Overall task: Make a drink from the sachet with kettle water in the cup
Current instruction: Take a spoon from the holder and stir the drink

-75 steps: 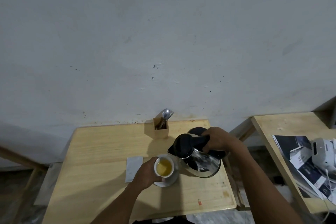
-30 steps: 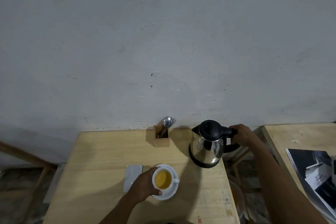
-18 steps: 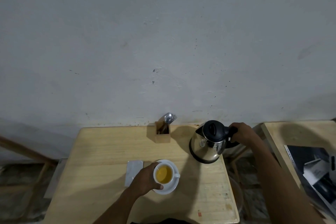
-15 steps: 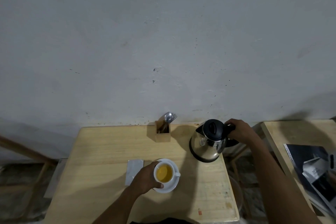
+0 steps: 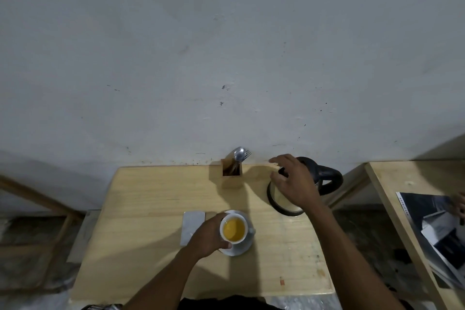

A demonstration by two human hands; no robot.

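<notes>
A white cup [image 5: 233,229] full of yellow-orange drink sits on a white saucer [image 5: 240,248] near the middle of the wooden table [image 5: 151,221]. My left hand [image 5: 207,235] wraps around the cup's left side. The steel kettle [image 5: 284,202] with a black handle [image 5: 329,180] stands upright at the table's back right. My right hand [image 5: 293,181] hovers over the kettle's top with fingers spread, off the handle and holding nothing; it hides the lid. A grey sachet [image 5: 192,226] lies flat just left of the cup.
A wooden holder [image 5: 232,176] with a spoon and a fork stands at the back edge by the wall, left of the kettle. A second table [image 5: 392,184] on the right carries dark printed papers [image 5: 432,224]. Bare tabletop stretches left and front.
The kettle went from tilted by the cup back to its stand at the back right. My right hand has let go of the handle and moved left over the kettle. The left hand stays on the cup.
</notes>
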